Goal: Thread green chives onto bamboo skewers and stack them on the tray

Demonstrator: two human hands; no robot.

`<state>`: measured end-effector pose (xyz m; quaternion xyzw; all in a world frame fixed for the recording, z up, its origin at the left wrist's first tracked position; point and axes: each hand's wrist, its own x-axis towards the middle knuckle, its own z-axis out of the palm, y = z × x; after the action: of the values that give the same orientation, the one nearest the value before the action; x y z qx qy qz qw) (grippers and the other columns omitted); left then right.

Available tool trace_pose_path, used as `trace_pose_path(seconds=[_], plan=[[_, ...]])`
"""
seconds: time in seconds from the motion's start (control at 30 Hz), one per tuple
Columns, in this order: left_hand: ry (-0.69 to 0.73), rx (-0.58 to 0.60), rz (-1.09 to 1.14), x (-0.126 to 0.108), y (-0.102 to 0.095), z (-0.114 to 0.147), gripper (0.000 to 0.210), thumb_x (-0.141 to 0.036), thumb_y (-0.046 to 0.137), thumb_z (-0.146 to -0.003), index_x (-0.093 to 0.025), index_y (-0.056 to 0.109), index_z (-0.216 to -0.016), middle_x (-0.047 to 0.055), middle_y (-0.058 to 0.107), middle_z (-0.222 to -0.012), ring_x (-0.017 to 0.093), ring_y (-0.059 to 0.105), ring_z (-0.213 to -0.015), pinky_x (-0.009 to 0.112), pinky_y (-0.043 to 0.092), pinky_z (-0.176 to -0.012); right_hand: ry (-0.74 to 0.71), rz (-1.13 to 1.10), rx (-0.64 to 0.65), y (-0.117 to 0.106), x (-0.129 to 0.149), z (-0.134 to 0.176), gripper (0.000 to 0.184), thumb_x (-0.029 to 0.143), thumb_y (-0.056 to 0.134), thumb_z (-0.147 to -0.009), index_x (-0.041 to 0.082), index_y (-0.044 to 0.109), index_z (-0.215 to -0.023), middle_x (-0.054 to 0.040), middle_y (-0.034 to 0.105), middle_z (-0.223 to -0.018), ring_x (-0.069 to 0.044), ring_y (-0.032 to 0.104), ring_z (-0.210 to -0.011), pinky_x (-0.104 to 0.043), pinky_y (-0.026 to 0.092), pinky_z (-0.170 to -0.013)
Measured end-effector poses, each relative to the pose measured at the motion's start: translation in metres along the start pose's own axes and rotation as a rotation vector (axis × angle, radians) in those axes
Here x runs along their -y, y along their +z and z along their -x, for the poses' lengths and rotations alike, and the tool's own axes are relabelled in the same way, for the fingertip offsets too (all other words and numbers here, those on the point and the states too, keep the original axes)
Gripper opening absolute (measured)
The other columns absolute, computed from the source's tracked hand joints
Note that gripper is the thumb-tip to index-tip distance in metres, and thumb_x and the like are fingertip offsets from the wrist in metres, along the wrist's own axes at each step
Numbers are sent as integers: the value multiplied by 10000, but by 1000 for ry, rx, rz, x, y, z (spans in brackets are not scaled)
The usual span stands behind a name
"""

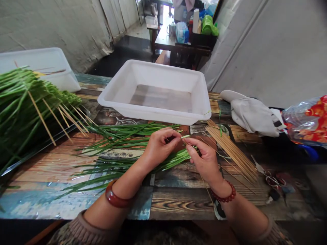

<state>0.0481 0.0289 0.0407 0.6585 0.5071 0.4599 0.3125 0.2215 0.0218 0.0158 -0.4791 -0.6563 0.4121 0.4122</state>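
Note:
My left hand [165, 141] is closed in a pinch on a green chive, whose pale cut end [185, 136] pokes out between my two hands. Close beside it, my right hand [203, 156] is pinched too; a thin bamboo skewer [206, 185] runs out below its palm, and its tip by the fingers is hard to make out. Under both hands lies a bunch of chives [176, 160], pale ends to the right. Another bunch [122, 131] is spread just beyond. To the right of my right hand rests a bundle of bare skewers [231, 149].
An open white plastic tub [153, 110] stands beyond my hands. At left, skewered greens [38, 92] are piled on a tray, with another white tub [58, 56] behind. At right are scissors [268, 175], keys [273, 195], a pale cap [249, 112] and a red-printed plastic bag [309, 119].

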Motion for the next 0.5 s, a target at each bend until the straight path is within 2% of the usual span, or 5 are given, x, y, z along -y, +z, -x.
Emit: trace_pose_path(seconds=[0.5], plan=[[3, -39, -25, 1, 0, 0, 115, -121, 605, -814, -144, 702, -757, 19, 695, -716, 117, 611, -662, 212, 446, -618, -1, -2, -10, 1, -2, 1, 283, 262, 573, -869, 206, 743, -1088, -49, 744, -889, -150, 669, -665, -243, 532, -527]])
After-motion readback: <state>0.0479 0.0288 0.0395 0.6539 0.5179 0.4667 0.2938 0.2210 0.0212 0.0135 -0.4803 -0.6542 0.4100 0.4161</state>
